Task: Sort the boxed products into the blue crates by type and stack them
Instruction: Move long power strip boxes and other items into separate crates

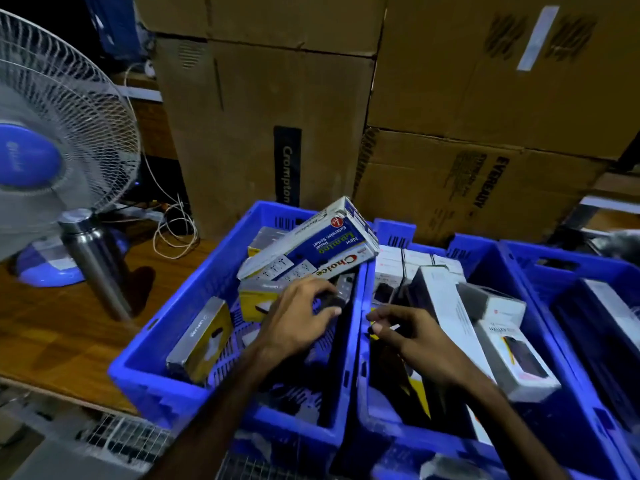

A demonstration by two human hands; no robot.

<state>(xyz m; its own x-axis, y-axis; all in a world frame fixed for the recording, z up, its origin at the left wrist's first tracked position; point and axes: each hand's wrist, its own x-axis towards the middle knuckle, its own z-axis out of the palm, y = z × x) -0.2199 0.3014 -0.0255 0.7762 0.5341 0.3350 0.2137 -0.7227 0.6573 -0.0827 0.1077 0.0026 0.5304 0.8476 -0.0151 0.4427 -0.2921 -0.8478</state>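
Extension-socket box [311, 242] tilted, long axis up-right, left hand [301, 313] perhaps touching

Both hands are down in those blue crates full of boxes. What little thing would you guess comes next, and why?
Probably lifting the dark box out of the left crate. The left hand has its fingers curled round that box, under the tilted white socket box, while the right hand hovers over the next crate, seemingly holding nothing.

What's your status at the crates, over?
Left hand grips a dark box in the left crate. Right hand over the middle crate, fingers curled, hold unclear. Choice box lies tilted on top.
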